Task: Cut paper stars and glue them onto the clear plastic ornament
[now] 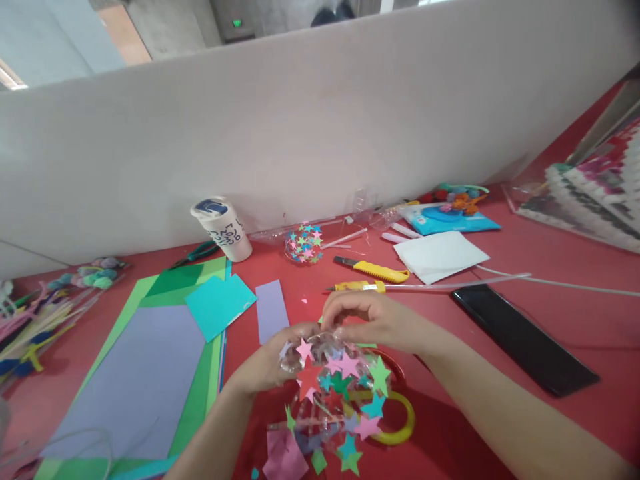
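My left hand (267,363) and my right hand (373,320) are both closed on a clear plastic ball (327,363) dotted with coloured paper stars. The left grips its left side, the right pinches its top. Loose paper stars (350,450) lie heaped below it on the red table (500,267). A yellow and red tape ring (400,417) sits just right of the heap, partly hidden by the ball.
A second star ball (303,243) stands near the white partition (320,133). Coloured paper sheets (150,360) lie at left, a paper cup (223,229), green scissors (197,254), yellow utility knives (375,270), white paper (440,255) and a black phone (523,340) at right.
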### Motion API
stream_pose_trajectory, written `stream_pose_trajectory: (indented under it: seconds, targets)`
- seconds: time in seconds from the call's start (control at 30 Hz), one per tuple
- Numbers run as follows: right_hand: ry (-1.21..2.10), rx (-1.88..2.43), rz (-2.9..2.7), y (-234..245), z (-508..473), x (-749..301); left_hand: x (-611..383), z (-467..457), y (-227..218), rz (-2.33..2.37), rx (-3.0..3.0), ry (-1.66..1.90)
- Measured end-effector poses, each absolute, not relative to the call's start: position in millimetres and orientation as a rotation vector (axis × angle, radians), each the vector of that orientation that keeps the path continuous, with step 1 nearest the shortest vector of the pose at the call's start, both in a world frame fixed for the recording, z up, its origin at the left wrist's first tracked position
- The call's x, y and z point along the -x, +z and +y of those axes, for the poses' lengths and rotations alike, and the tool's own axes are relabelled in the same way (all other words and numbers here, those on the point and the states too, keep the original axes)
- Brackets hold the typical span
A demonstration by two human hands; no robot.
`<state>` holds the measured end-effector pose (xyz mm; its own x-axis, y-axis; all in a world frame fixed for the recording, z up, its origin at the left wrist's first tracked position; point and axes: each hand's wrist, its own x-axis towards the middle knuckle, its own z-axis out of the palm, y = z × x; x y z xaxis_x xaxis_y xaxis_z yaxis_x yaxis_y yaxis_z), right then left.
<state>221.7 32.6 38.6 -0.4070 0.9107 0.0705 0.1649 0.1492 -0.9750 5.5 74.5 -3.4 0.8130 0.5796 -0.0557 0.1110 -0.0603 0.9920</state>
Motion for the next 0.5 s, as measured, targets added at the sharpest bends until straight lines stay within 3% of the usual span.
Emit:
stream_pose_trajectory:
  seconds: [0.5]
  targets:
    - [1.417,1.127,-1.477,37.9,30.9,-216.0,-14.0,70.9,11.2,0.721,-1.239,0.535]
